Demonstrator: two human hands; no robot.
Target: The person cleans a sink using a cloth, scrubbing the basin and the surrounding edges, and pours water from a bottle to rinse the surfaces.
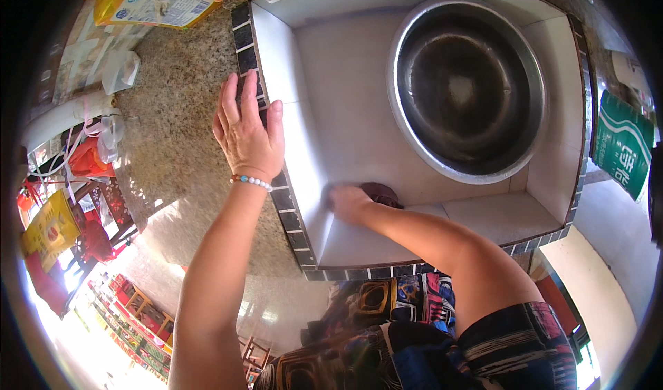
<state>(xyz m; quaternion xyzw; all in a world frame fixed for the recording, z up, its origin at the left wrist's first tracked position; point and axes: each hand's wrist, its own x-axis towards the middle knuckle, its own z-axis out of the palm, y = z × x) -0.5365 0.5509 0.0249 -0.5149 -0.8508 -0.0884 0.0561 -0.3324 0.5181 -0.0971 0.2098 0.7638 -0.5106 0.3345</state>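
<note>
My left hand rests on the left rim of a tiled sink, fingers stretched out and holding nothing. A bead bracelet circles that wrist. Low inside the sink, my right hand is at the near left corner and blurred. Just beside it shows a dark reddish-brown thing, partly behind the wrist; its kind is unclear, and whether the fingers grip anything is hidden by blur. A large round metal basin stands in the right part of the sink, apart from both hands.
Dark tiles with pale joints edge the sink. A speckled stone counter lies to the left, with a yellow plastic package at its far end. Plastic bags hang at far left. Right of the sink is a green container bearing writing.
</note>
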